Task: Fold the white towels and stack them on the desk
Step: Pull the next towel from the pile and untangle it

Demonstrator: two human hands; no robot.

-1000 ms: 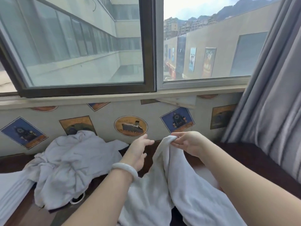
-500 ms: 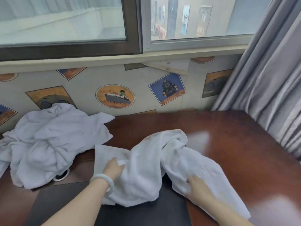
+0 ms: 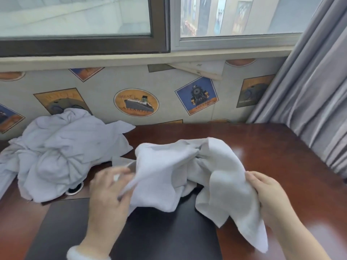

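Pressed flat before, the fingers of the left hand (image 3: 109, 194) and right hand (image 3: 268, 196) now clutch one white towel (image 3: 165, 177), bunched on the table (image 3: 266, 147); one crumpled heap (image 3: 62, 152) lies left.

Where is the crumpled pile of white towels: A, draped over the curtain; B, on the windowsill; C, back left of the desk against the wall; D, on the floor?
C: the crumpled pile lies at the back left of the desk, up against the papered wall, left of the towel gripped by the left hand and right hand.
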